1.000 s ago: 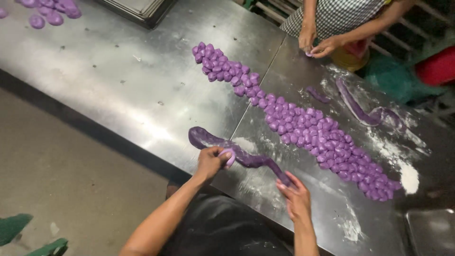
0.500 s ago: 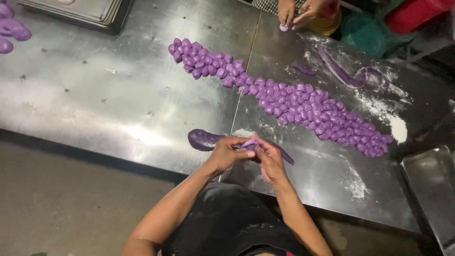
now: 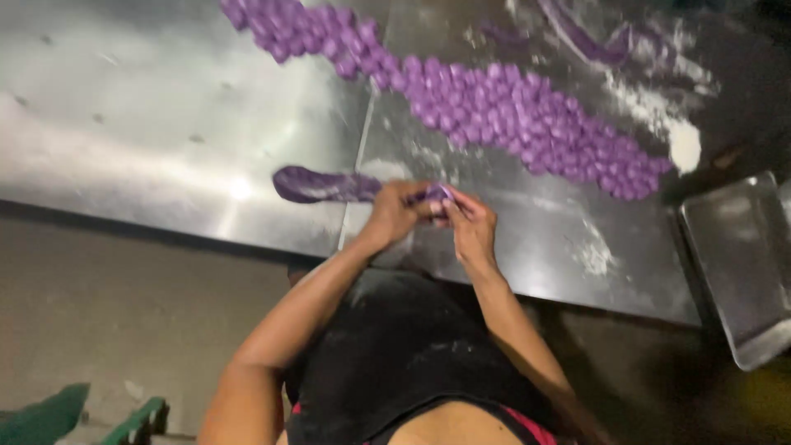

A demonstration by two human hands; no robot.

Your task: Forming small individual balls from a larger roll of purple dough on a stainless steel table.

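Note:
A purple dough rope (image 3: 317,185) lies on the steel table (image 3: 148,124) near its front edge. My left hand (image 3: 397,212) grips the rope's right end. My right hand (image 3: 471,221) meets it there, fingers pinching the same purple end. The two hands touch over the table edge. A long band of several small purple dough pieces (image 3: 494,107) runs diagonally across the table beyond my hands.
More purple dough strips (image 3: 587,39) lie at the far right with a patch of white flour (image 3: 684,147). A metal tray (image 3: 741,264) sits at the right, off the table's corner. Green plastic (image 3: 49,412) shows on the floor at lower left.
My right hand slid left along the rope and joined my left hand at one spot. The view dropped closer to the table edge; the other person's hands left the frame.

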